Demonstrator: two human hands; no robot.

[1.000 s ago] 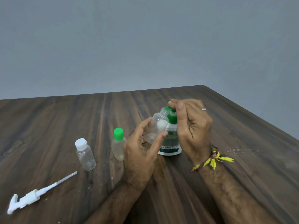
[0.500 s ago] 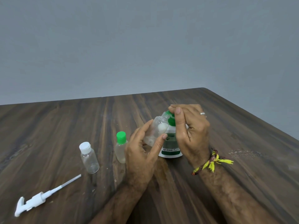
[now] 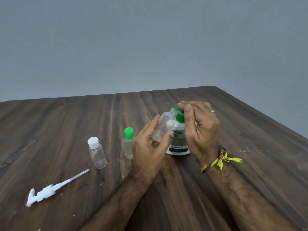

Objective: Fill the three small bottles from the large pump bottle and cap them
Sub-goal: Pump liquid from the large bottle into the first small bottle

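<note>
Between our two hands, a small clear bottle [image 3: 164, 126] is tilted, its open threaded neck pointing up toward the right hand. Our left hand [image 3: 150, 151] grips its lower body, thumb on the near side, fingers curled behind. Our right hand [image 3: 200, 129] pinches a green cap [image 3: 177, 109] at the fingertips, just at the bottle's mouth; we cannot tell whether cap and neck touch. A ring sits on one right finger, and a yellow thread band [image 3: 220, 160] circles the right wrist.

Right behind the held bottle, partly hidden by the right hand, stands the large bottle [image 3: 179, 144], white with a green label and green collar, pump off.

Just left of the left hand stands a small bottle with a green cap [image 3: 128, 144], holding pale liquid. Further left, a small clear bottle with a white cap [image 3: 97, 152], upright. Well left and nearer us, the white pump [image 3: 50, 190] lies flat on the dark wooden table [image 3: 58, 130].
</note>
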